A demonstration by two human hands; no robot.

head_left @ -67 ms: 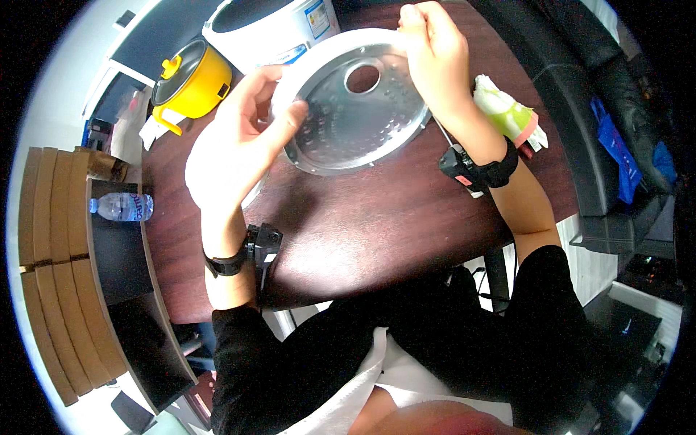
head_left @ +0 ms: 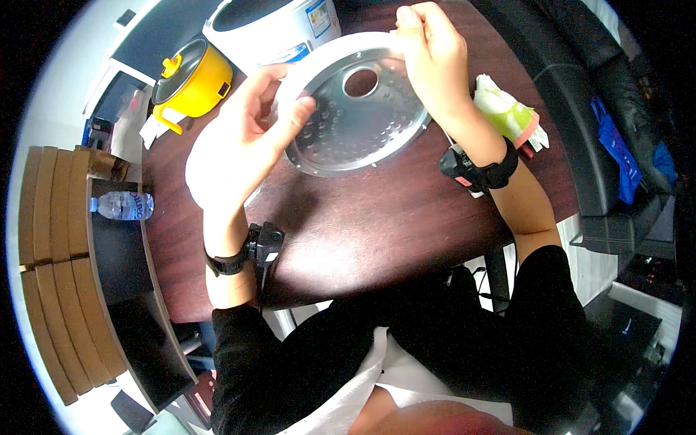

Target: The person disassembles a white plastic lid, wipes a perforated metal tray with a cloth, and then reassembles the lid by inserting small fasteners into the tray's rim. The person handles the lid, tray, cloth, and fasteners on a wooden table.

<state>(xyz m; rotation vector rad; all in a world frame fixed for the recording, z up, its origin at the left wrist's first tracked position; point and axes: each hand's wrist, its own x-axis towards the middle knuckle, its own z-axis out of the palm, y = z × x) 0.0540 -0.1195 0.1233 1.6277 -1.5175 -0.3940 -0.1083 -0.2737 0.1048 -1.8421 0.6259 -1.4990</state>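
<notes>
Between my hands is a tilted round cooker lid (head_left: pixel 341 141) with a white rim. Its shiny metal inner face, dimpled and pierced by one round hole, shows toward me. My left hand (head_left: pixel 243 141) grips the left rim, its thumb laid over the inner face and its fingers curled behind, partly hidden. At the upper right rim my right hand (head_left: pixel 438 61) is closed, thumb against the fingers; the exact contact there is hard to see. Just behind the lid stands a white cooker body (head_left: pixel 254 43) with a dark open top.
A yellow pot (head_left: pixel 199 90) with a dark lid sits at the far left of the brown table (head_left: pixel 377 232). Near my right forearm lies a green and white packet (head_left: pixel 504 109). A water bottle (head_left: pixel 123 206) and cardboard boxes (head_left: pixel 61 217) are off to the left.
My left thumb has shifted slightly right across the lid's inner face. The lid has dipped a little, while my right hand has barely moved.
</notes>
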